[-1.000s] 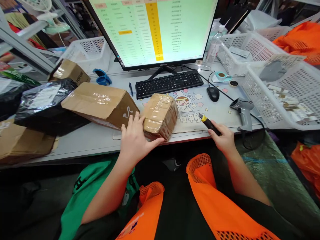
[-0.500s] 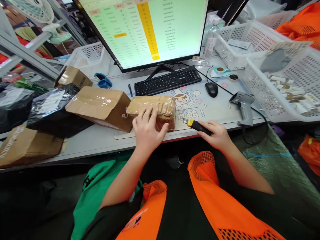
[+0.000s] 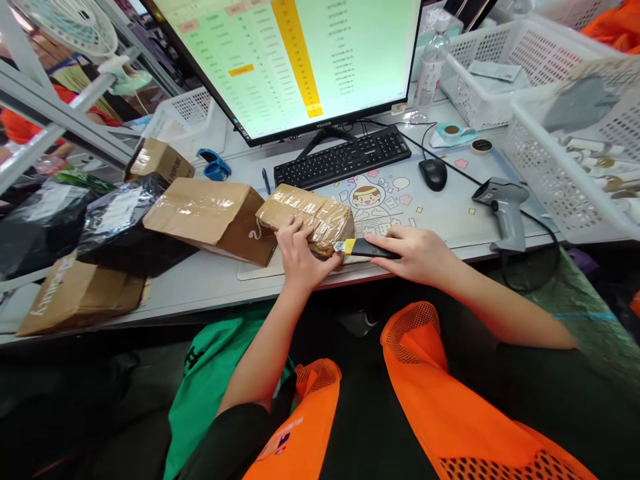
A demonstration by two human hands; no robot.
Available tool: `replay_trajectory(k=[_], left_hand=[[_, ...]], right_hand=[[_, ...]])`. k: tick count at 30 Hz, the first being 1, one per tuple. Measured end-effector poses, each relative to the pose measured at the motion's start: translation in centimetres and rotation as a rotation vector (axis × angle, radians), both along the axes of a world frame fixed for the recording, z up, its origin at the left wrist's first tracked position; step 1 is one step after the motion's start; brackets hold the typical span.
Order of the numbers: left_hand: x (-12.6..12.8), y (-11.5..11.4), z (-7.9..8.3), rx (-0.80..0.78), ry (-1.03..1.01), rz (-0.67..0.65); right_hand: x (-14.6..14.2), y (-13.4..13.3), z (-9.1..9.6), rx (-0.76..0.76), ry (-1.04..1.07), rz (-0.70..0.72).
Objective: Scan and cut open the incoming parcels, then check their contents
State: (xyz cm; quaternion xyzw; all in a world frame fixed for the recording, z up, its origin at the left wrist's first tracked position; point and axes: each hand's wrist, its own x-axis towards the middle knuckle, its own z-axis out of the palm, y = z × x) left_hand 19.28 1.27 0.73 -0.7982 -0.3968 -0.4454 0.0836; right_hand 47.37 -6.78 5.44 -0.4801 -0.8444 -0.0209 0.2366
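A small cardboard box [image 3: 313, 212] wrapped in shiny clear tape sits tilted on the desk mat in front of the keyboard. My left hand [image 3: 305, 260] grips its near side, with the thumb by the lower right corner. In my right hand [image 3: 415, 253] is a black and yellow utility knife [image 3: 367, 249], its blade pointing left. The blade tip meets the box's right end, close to my left thumb; how deep it goes, I cannot tell. Left of this box stands a larger cardboard box [image 3: 210, 217], its printed side facing right.
Black-wrapped parcels [image 3: 123, 220] and another carton [image 3: 85, 293] crowd the left side. Behind are a monitor [image 3: 320, 123], keyboard [image 3: 345, 159] and mouse [image 3: 433, 174]. To the right lie a barcode scanner [image 3: 505, 207] with its cable and white plastic baskets [image 3: 550, 173].
My right hand has moved left, bringing the knife blade to the box's right end. The box has turned and tipped, and my left hand now grips its near side.
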Motion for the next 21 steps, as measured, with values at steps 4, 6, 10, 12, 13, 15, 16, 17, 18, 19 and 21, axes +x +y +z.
replay_trajectory(k=[4,6,10,12,13,15,16,17,18,19,21], left_hand=[[0.3,0.1,-0.5,0.041,-0.003,0.007],[0.4,-0.3,-0.3,-0.006,0.001,0.034],[-1.4,-0.9,1.6,-0.172,0.076,0.034],[-3.2,-0.3,2.8,-0.226,0.125,0.016],[-4.2,0.2,3.3,-0.252,0.143,0.023],[-5.6,1.3,3.9,-0.303,0.158,0.049],[-5.9,1.6,4.0,-0.32,0.16,0.061],[-6.0,1.7,4.1,-0.326,0.159,0.067],[-5.8,1.5,4.1,-0.321,0.155,0.07],[-5.4,1.0,4.1,-0.306,0.151,0.079],[-4.5,-0.4,4.0,-0.278,0.146,0.106]], right_hand=[[0.6,1.2,1.9,-0.06,-0.078,-0.026],[2.3,2.6,2.7,-0.069,-0.1,-0.106],[6.9,4.7,2.3,-0.032,-0.031,-0.388],[8.3,4.3,1.6,-0.053,0.066,-0.433],[8.6,3.9,1.4,-0.077,0.119,-0.412],[8.2,2.5,1.3,-0.108,0.224,-0.352],[7.6,1.8,1.6,-0.111,0.265,-0.32],[6.9,1.1,2.0,-0.11,0.294,-0.289],[6.0,0.5,2.5,-0.106,0.307,-0.258],[5.0,0.1,3.1,-0.1,0.306,-0.23],[3.1,-0.5,4.4,-0.097,0.257,-0.174]])
